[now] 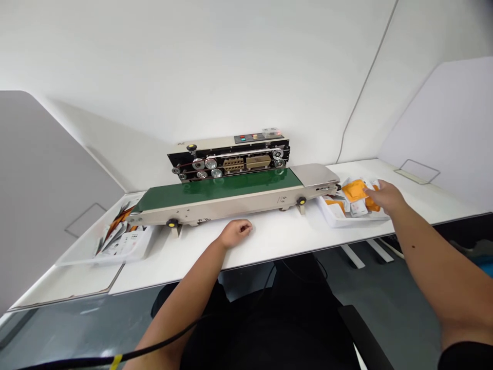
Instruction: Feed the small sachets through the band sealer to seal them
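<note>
My right hand (385,196) reaches over the white bin (339,223) at the right end of the machine. Its thumb and fingers pinch an orange packet (355,190) by the right edge. Below and around this packet lie more orange and white packets (359,207) in the bin. My left hand (235,233) rests on the white table in front of the conveyor, fingers curled into a loose fist with nothing seen in them. Behind it stands a band sealing machine (231,159) with a green conveyor belt (219,187); no packet lies on the belt.
At the conveyor's left end, a second white bin (131,257) holds several packets. Grey-white partitions (46,174) flank the table (269,239) on both sides. A black cable (169,340) crosses my left forearm. A chair armrest (364,334) is at lower right.
</note>
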A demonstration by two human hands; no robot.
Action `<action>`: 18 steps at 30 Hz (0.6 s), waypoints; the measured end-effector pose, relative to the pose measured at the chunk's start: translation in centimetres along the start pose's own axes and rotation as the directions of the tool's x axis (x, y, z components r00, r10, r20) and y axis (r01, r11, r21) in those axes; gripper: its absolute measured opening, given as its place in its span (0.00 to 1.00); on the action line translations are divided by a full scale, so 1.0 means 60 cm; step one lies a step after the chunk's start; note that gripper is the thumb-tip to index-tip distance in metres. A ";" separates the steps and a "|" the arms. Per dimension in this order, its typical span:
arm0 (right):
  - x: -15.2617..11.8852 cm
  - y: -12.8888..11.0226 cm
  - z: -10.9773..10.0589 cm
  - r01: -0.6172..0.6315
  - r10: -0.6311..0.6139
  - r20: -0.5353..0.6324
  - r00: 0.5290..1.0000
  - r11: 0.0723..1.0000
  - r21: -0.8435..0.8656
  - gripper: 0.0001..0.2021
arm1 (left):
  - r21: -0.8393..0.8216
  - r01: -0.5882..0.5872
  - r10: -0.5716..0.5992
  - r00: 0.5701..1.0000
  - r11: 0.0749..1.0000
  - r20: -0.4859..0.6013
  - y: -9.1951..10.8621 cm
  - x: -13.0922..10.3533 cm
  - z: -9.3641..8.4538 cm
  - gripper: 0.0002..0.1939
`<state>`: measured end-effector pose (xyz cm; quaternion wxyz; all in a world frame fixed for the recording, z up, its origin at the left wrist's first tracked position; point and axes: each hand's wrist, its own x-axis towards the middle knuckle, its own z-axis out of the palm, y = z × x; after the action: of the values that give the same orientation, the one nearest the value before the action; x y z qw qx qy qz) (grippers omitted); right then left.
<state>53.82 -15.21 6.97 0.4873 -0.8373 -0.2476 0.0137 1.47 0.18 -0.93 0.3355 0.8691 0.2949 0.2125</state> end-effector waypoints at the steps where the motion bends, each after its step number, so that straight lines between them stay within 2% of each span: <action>1: 0.002 0.002 -0.002 -0.006 0.007 0.013 1.000 0.999 -0.045 0.09 | 0.003 0.001 -0.001 1.000 1.000 -0.001 0.001 0.000 0.000 0.11; 3: 0.006 0.005 -0.005 -0.020 0.017 -0.031 0.999 0.997 -0.080 0.08 | 0.001 0.008 -0.008 1.000 1.000 -0.007 0.001 0.000 0.000 0.11; 4: 0.008 0.004 -0.006 -0.022 0.019 -0.095 0.995 1.000 -0.022 0.08 | -0.001 0.011 -0.011 1.000 1.000 -0.009 0.002 0.000 0.000 0.11; 7: 0.009 -0.004 -0.005 0.001 0.073 -0.220 0.973 0.948 0.317 0.10 | -0.010 0.013 -0.013 1.000 1.000 -0.005 0.002 0.000 -0.001 0.12; 9: 0.008 -0.016 -0.005 0.042 0.105 -0.248 0.963 0.851 0.523 0.12 | -0.013 0.012 -0.012 1.000 1.000 -0.003 0.002 0.000 -0.001 0.12; 11: 0.007 -0.030 -0.007 0.104 0.113 -0.277 0.954 0.743 0.661 0.13 | -0.012 0.011 -0.011 1.000 1.000 -0.002 0.001 0.000 -0.001 0.12; 15: -0.011 -0.066 -0.017 0.253 0.055 -0.319 0.946 0.490 0.834 0.14 | 0.003 0.003 -0.003 1.000 1.000 -0.005 -0.001 0.000 -0.001 0.11; 18: -0.056 -0.099 -0.014 0.233 -0.001 -0.249 0.969 0.359 0.904 0.14 | 0.013 -0.009 0.009 1.000 1.000 -0.010 -0.003 0.000 0.000 0.10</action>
<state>48.74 -14.93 11.58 0.8953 -0.3948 -0.2043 0.0291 1.40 0.30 -1.02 0.3275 0.8714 0.2939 0.2166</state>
